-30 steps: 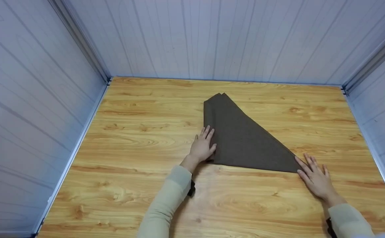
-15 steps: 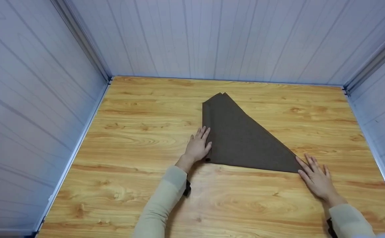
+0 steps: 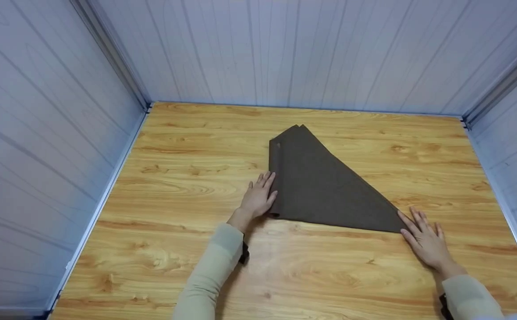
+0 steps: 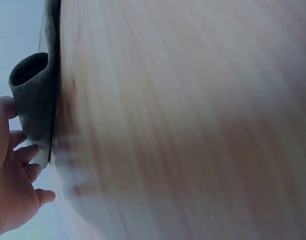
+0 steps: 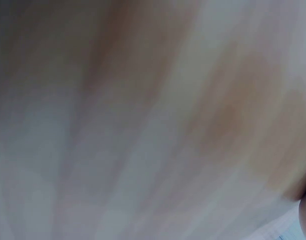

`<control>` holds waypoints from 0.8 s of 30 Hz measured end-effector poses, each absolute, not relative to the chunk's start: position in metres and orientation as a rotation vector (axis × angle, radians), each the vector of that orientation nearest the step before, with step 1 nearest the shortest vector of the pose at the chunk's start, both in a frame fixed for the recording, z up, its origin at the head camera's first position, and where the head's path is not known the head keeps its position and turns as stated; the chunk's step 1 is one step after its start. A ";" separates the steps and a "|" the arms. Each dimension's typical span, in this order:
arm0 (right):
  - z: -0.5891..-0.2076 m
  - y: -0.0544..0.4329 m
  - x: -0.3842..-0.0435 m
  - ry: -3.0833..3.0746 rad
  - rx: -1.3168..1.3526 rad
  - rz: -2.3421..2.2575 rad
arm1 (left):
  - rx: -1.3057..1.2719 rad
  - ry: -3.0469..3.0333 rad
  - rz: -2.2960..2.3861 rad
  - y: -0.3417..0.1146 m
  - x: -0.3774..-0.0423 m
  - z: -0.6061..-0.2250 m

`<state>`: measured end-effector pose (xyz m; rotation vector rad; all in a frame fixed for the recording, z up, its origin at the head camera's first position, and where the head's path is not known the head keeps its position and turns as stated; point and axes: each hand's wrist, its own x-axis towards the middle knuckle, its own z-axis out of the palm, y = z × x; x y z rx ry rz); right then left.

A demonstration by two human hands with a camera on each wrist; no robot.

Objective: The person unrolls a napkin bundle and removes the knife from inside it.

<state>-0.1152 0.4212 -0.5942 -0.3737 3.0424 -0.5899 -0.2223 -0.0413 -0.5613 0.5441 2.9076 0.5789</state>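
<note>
In the head view a dark brown cloth (image 3: 325, 186) lies folded into a rough triangle on the wooden surface. Its left edge is turned over into a narrow roll (image 3: 276, 160); in the left wrist view the hollow end of that roll (image 4: 35, 95) shows. My left hand (image 3: 257, 198) rests on the near part of the roll with its fingers extended, and from the left wrist the fingers (image 4: 28, 155) lie against the fabric. At the cloth's right corner my right hand (image 3: 429, 244) lies flat, fingers spread, touching the tip. The right wrist view is mostly blurred wood.
A wood-grain surface (image 3: 187, 178) carries the cloth. Pale panel walls stand at the back (image 3: 272, 53), on the left (image 3: 41, 146) and on the right (image 3: 516, 133). Wood lies bare around the cloth, widest on its left.
My left hand has slid left, and the cloth's rolled left edge has shifted left with it. The right hand and the cloth's right corner have stayed nearly still.
</note>
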 end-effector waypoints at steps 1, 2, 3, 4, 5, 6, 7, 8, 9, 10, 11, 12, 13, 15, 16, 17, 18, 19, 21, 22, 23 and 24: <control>-0.594 0.421 -0.115 3.041 -0.371 -0.587 | 0.544 2.908 0.574 -0.043 -0.222 -0.562; -0.594 0.421 -0.115 3.041 -0.369 -0.584 | 0.544 2.908 0.575 -0.044 -0.222 -0.562; -0.594 0.421 -0.115 3.040 -0.368 -0.581 | 0.544 2.910 0.574 -0.046 -0.222 -0.562; -0.594 0.421 -0.115 3.041 -0.368 -0.577 | 0.542 2.911 0.571 -0.047 -0.222 -0.563; -0.594 0.421 -0.115 3.041 -0.368 -0.575 | 0.538 2.912 0.571 -0.048 -0.221 -0.563; -0.594 0.421 -0.115 3.041 -0.370 -0.575 | 0.532 2.913 0.569 -0.049 -0.221 -0.563; -0.594 0.420 -0.115 3.040 -0.372 -0.574 | 0.526 2.913 0.562 -0.051 -0.221 -0.564; -0.594 0.421 -0.115 3.041 -0.374 -0.574 | 0.521 2.913 0.555 -0.052 -0.221 -0.564; -0.594 0.420 -0.115 3.042 -0.376 -0.575 | 0.518 2.913 0.549 -0.053 -0.221 -0.564; -0.594 0.420 -0.115 3.043 -0.378 -0.575 | 0.514 2.911 0.545 -0.054 -0.220 -0.565; -0.593 0.420 -0.115 3.044 -0.380 -0.576 | 0.511 2.909 0.539 -0.054 -0.220 -0.565; -0.593 0.420 -0.115 3.045 -0.381 -0.577 | 0.510 2.907 0.531 -0.055 -0.220 -0.565; -0.593 0.420 -0.115 3.045 -0.383 -0.577 | 0.512 2.906 0.525 -0.055 -0.220 -0.565; -0.593 0.420 -0.114 3.042 -0.384 -0.587 | 0.516 2.900 0.538 -0.056 -0.220 -0.563; -0.593 0.420 -0.114 3.040 -0.384 -0.594 | 0.515 2.897 0.539 -0.055 -0.220 -0.562; -0.592 0.420 -0.114 3.036 -0.384 -0.599 | 0.515 2.897 0.541 -0.055 -0.220 -0.562; -0.592 0.420 -0.114 3.034 -0.384 -0.604 | 0.515 2.899 0.543 -0.054 -0.220 -0.561; -0.592 0.420 -0.114 3.032 -0.385 -0.609 | 0.513 2.902 0.545 -0.054 -0.220 -0.559; -0.592 0.420 -0.114 3.032 -0.382 -0.609 | 0.507 2.909 0.537 -0.052 -0.220 -0.556; -0.592 0.420 -0.114 3.032 -0.381 -0.604 | 0.507 2.917 0.536 -0.051 -0.220 -0.555; -0.592 0.420 -0.114 3.031 -0.380 -0.601 | 0.509 2.926 0.533 -0.049 -0.220 -0.554; -0.593 0.420 -0.114 3.031 -0.379 -0.599 | 0.511 2.934 0.531 -0.048 -0.219 -0.554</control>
